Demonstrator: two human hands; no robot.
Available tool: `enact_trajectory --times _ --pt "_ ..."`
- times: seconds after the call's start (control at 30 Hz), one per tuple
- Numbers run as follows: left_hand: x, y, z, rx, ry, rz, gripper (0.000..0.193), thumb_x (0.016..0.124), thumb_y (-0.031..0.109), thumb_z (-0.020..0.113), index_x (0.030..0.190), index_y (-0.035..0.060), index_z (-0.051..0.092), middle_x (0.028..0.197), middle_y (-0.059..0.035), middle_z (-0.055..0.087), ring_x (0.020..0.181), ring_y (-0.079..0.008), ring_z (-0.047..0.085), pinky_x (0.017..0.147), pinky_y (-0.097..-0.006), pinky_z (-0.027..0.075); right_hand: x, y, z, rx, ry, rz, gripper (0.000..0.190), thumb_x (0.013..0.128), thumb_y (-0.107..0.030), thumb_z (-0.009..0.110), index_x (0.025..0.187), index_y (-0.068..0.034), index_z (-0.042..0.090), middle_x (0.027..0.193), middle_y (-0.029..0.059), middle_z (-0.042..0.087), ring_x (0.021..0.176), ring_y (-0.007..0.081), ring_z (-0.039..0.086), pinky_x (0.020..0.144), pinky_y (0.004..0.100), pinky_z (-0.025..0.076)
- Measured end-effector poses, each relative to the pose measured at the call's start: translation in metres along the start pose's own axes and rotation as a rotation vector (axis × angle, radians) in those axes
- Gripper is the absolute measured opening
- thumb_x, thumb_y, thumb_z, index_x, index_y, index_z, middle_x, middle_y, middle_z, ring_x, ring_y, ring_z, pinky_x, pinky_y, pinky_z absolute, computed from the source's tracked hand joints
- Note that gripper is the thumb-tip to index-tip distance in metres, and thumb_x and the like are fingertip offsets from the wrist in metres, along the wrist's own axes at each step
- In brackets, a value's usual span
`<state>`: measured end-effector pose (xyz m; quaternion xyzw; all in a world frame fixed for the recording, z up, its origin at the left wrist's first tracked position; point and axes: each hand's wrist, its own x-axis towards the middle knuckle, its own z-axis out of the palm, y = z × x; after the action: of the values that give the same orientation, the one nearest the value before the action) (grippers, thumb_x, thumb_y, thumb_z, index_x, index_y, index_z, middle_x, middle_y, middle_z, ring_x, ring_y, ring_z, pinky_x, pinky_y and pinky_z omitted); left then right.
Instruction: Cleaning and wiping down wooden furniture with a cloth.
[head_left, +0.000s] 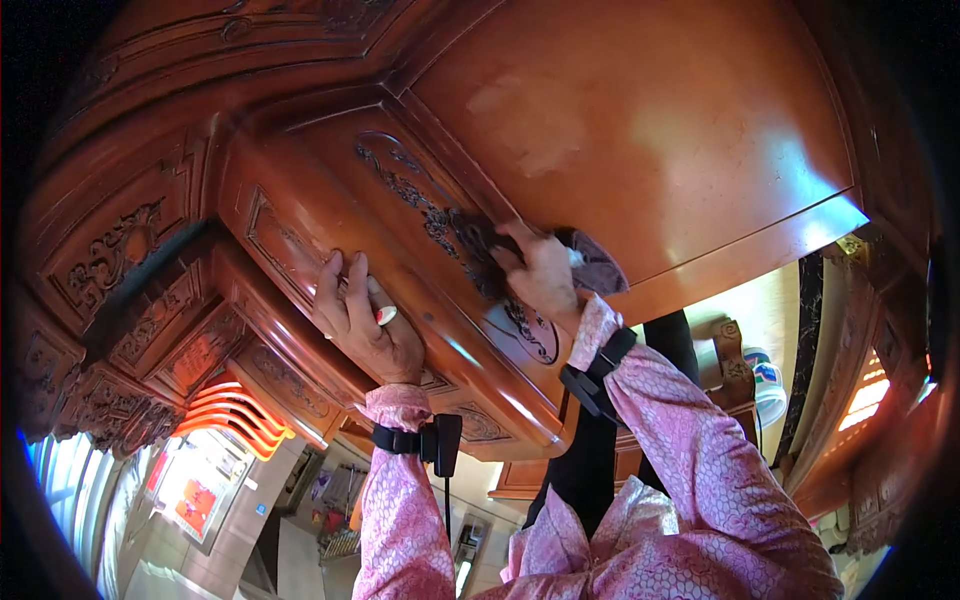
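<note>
My left hand (369, 330) lies on the rounded top of a polished reddish-brown wooden armrest (330, 217). It wears a ring with a pale face, and its fingers are slightly spread with nothing in them. My right hand (541, 274) grips a dark grey cloth (601, 264), bunched under the palm, with the index finger pointing out along the wood. This hand is at the armrest's inner side panel (412, 184), which bears a dark carved floral pattern. The broad smooth wooden seat (652, 142) meets that panel. Part of the cloth is hidden beneath the hand.
Carved backrest wood (300, 30) rises at the far side. Stacked orange plastic stools (232, 416) stand beyond the armrest at lower left. A white tub (769, 390) is at right, near a carved wooden post (729, 349). Black straps with boxes circle both wrists.
</note>
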<state>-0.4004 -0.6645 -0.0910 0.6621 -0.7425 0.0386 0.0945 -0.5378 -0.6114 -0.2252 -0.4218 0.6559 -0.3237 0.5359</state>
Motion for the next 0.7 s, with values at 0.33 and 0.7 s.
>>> enact_trajectory --times 0.33,0.7 --pt "-0.002 0.000 0.004 -0.046 0.001 -0.001 0.026 0.088 0.000 0.052 0.110 0.0062 0.064 0.123 -0.0129 0.055 0.112 -0.0290 0.050 0.093 -0.0361 0.039 0.082 -0.006 0.048 0.042 -0.053 0.097 0.033 0.076 -0.017 0.062 0.108 -0.010 0.056 0.093 0.0222 0.063 0.090 0.0421 0.060 0.078 0.0482 0.047" --pt "-0.001 -0.002 0.000 -0.034 -0.028 0.024 0.029 0.085 0.001 0.055 0.113 0.0074 0.061 0.122 -0.0154 0.054 0.111 -0.0328 0.050 0.092 -0.0411 0.039 0.012 -0.003 0.030 0.312 0.038 -0.014 0.028 0.076 -0.008 0.065 0.103 -0.004 0.058 0.098 0.0199 0.064 0.094 0.0387 0.061 0.079 0.0400 0.049"
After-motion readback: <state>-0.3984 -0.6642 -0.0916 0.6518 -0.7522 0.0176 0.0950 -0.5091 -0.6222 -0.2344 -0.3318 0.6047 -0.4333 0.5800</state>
